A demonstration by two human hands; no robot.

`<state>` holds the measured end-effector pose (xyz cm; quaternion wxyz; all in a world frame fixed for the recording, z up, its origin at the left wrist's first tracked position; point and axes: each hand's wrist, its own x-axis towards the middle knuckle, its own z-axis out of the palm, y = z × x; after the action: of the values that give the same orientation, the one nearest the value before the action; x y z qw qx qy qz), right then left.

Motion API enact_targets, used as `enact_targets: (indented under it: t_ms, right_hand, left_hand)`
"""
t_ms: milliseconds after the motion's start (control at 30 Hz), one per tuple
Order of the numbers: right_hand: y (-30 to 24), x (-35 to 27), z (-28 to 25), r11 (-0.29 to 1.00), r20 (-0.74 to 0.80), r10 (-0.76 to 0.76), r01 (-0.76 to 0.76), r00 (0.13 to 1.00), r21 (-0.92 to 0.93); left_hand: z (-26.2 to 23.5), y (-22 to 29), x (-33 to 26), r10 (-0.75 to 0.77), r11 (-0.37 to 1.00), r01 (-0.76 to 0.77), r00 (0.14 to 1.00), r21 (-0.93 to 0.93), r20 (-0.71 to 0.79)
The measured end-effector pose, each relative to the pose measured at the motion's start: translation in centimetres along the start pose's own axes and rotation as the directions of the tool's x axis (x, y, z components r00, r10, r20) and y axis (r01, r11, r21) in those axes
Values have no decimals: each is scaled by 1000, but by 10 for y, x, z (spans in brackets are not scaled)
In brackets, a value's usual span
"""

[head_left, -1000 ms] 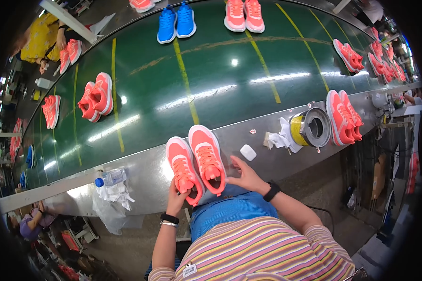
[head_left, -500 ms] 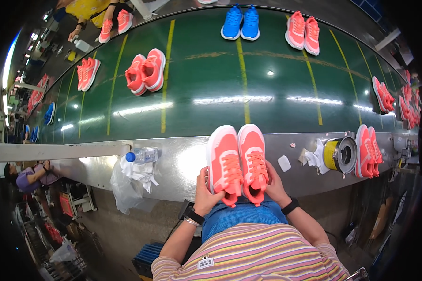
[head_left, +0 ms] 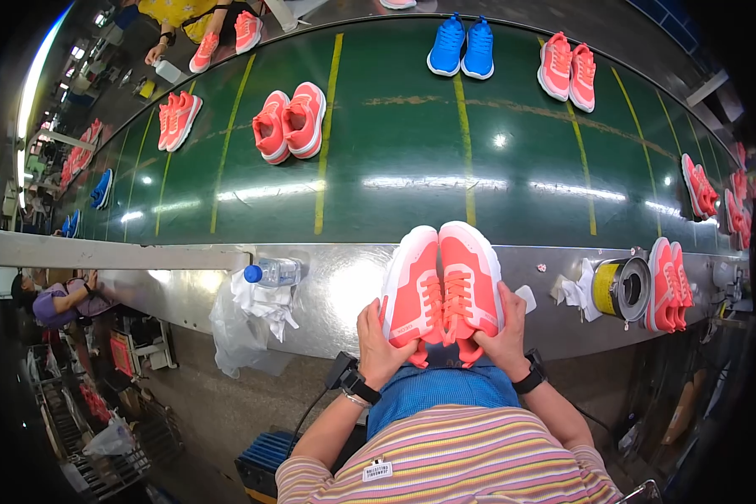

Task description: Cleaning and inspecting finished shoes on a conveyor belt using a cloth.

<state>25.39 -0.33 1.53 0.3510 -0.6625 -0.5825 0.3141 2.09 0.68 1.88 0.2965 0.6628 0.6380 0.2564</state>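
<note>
A pair of coral-pink sneakers [head_left: 442,284] with white soles lies side by side on the metal ledge [head_left: 344,290], toes toward the green conveyor belt [head_left: 395,168]. My left hand [head_left: 381,346] grips the heel of the left sneaker. My right hand [head_left: 502,336] grips the heel and outer side of the right sneaker. Each wrist wears a black band.
On the ledge lie a water bottle [head_left: 273,272] on white rags, a yellow tin [head_left: 622,287] and another pink pair [head_left: 669,284]. The belt carries a blue pair [head_left: 462,46] and several pink pairs. Another person [head_left: 195,17] works at the far side.
The view has swung, so the sneakers and my hands now sit right of centre. My hands keep hold of the pair on the ledge.
</note>
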Motion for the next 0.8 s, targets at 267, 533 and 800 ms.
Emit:
enact_targets:
  t_ms: [267, 533, 800]
  right_hand:
    - [19, -7, 3, 996, -48, 39, -43, 998, -83]
    - [72, -9, -51, 917, 275, 287, -346, 918, 199]
    - [154, 8, -88, 865, -458, 121, -320, 881, -387]
  left_hand:
    - [17, -3, -3, -40, 998, 39, 999, 38, 19]
    - [24, -18, -22, -87, 977, 76, 995, 197, 48]
    - [30, -9, -20, -94, 927, 46, 989, 372, 112]
